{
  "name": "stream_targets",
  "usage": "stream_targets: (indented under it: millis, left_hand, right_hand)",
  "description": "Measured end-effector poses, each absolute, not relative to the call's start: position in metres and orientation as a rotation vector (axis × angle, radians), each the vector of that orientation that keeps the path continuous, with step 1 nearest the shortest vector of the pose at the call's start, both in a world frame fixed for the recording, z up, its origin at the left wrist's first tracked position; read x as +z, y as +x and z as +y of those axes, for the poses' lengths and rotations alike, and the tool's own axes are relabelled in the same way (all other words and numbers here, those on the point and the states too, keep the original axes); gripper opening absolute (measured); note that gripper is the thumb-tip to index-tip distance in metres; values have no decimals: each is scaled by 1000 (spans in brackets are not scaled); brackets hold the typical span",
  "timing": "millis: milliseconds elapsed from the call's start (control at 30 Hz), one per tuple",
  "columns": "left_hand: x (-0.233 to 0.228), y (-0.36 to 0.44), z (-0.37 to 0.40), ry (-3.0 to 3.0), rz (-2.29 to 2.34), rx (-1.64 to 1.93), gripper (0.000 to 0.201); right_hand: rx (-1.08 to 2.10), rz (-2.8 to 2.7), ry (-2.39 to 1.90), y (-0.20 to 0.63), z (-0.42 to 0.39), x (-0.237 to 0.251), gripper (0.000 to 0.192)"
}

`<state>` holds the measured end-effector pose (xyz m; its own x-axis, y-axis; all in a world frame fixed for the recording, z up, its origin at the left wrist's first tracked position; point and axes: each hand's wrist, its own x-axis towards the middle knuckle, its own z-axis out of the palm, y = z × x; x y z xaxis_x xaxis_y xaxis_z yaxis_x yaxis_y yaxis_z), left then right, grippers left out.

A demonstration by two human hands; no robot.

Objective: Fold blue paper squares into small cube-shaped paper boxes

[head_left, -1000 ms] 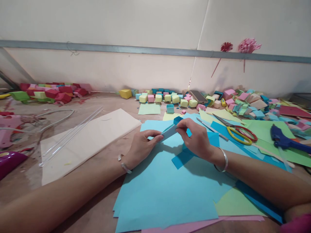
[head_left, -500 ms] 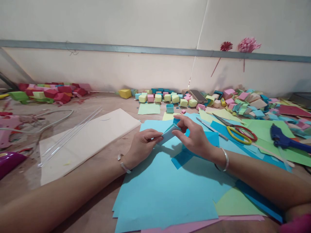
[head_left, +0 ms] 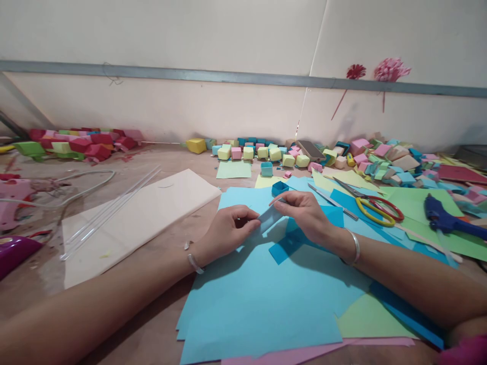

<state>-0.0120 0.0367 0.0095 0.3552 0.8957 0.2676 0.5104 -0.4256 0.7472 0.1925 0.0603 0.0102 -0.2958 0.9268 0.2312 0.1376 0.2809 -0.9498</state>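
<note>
Pinching one folded light-blue paper strip (head_left: 269, 217): left hand (head_left: 228, 230) grasping its near end, right hand (head_left: 304, 215) grasping its far end, strip raised just above the blue paper sheet (head_left: 258, 294). Small blue paper box (head_left: 279, 188) just beyond strip; scissors (head_left: 375, 208) right of strip.

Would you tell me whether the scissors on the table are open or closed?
Closed: the scissors lie flat on the coloured paper sheets, yellow and red handle loops together, blades meeting in one line.
</note>
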Motion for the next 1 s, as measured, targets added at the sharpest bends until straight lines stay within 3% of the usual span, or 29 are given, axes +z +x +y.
stream_targets:
  millis: [233,433,567,833,1000]
  left_hand:
    - [14,-12,36,1984,1264,881,28]
    - [15,-10,35,2014,1313,842,24]
    - [17,-9,34,1981,1310,816,23]
    - [29,-7,34,2046,1510,698,18]
    - [17,-9,37,2155,1505,712,17]
  right_hand:
    - [1067,-1680,-999,190,59,15,14]
    - [935,-1841,-1089,191,62,15,22]
    - [800,-1903,-1073,190,63,10,13]
    - [833,-2029,-1135,195,73,-1,16]
    - [580,-2227,-1131,195,75,-8,19]
